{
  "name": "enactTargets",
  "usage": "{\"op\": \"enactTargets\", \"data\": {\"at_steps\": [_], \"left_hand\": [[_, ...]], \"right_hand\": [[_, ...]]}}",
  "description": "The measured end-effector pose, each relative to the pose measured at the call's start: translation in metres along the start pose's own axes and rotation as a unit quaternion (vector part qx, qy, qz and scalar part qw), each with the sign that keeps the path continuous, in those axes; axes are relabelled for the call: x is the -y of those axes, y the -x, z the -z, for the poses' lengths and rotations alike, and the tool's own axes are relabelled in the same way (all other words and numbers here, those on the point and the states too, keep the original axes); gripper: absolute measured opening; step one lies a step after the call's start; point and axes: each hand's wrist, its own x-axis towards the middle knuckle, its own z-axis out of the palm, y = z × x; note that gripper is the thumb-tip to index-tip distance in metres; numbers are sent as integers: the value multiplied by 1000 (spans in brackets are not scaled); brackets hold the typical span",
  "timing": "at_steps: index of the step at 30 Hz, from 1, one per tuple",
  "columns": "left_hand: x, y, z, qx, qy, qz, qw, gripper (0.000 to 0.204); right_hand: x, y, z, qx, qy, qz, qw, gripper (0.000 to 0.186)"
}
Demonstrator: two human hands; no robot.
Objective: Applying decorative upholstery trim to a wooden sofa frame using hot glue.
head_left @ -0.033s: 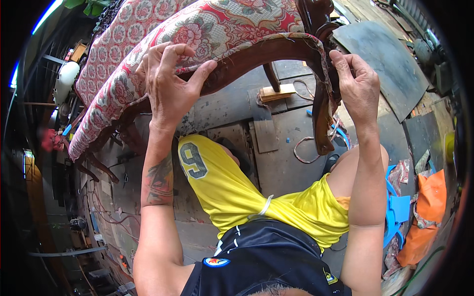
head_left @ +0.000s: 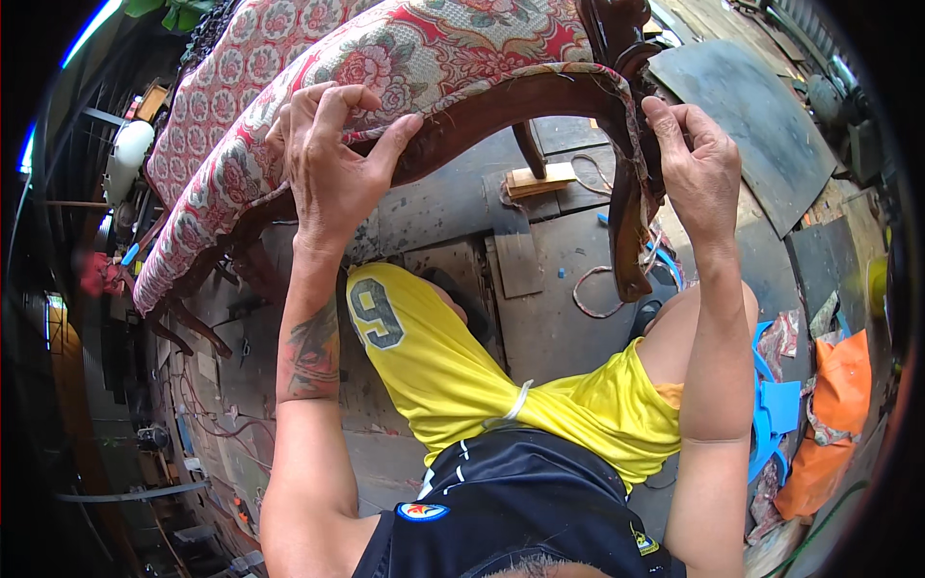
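Here's the flowered seat (head_left: pixel 482 34), standing on the boarded floor (head_left: pixel 554 328), its front edge curving above a dark wooden frame (head_left: pixel 491 116). The left hand (head_left: pixel 332 183) is up at that front edge, thumb spread well away from half-curled fingers; whether the hidden fingertips press the cloth, I can't tell. Over at the seat's right front corner, the right hand (head_left: pixel 703 173) has its thumb and bent forefinger close together, right beside the fabric trim (head_left: pixel 633 125) hanging there; whether it's gripping that strip, I can't make out. Below that corner comes the front leg (head_left: pixel 631 241), a looped cord (head_left: pixel 578 294) lying near its foot, and a pale wood block (head_left: pixel 540 181) sits farther back.
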Motion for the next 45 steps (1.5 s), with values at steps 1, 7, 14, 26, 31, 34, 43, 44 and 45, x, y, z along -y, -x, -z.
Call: {"op": "enactTargets", "data": {"at_steps": [1, 7, 14, 26, 31, 34, 43, 44, 45], "left_hand": [[0, 0, -1, 1, 2, 0, 1000, 35], [-6, -9, -9, -10, 22, 13, 1000, 37], [-10, -15, -15, 20, 28, 33, 999, 37], [-13, -27, -17, 44, 85, 54, 994, 35], [-13, -32, -24, 40, 68, 24, 997, 35], [-13, -33, -24, 44, 89, 33, 995, 35], [-26, -40, -40, 13, 70, -17, 997, 33], [-34, -41, -40, -3, 52, -37, 998, 32], [-38, -43, -40, -18, 33, -56, 998, 32]], "right_hand": [[0, 0, 0, 3, 1, 4, 1000, 33], [-1, -2, 5, 16, 27, -7, 999, 31], [-2, -2, 6, 22, 21, -21, 999, 31], [-6, -1, 8, -1, -7, 11, 1000, 34], [-7, -3, 10, -10, 14, 19, 1000, 34], [-10, -5, 10, -17, 9, 38, 999, 34], [-9, -3, 8, -10, 9, 21, 1000, 33], [-10, -4, 9, -10, 10, 20, 1000, 33], [-10, -4, 9, -9, 13, 18, 1000, 33]]}}
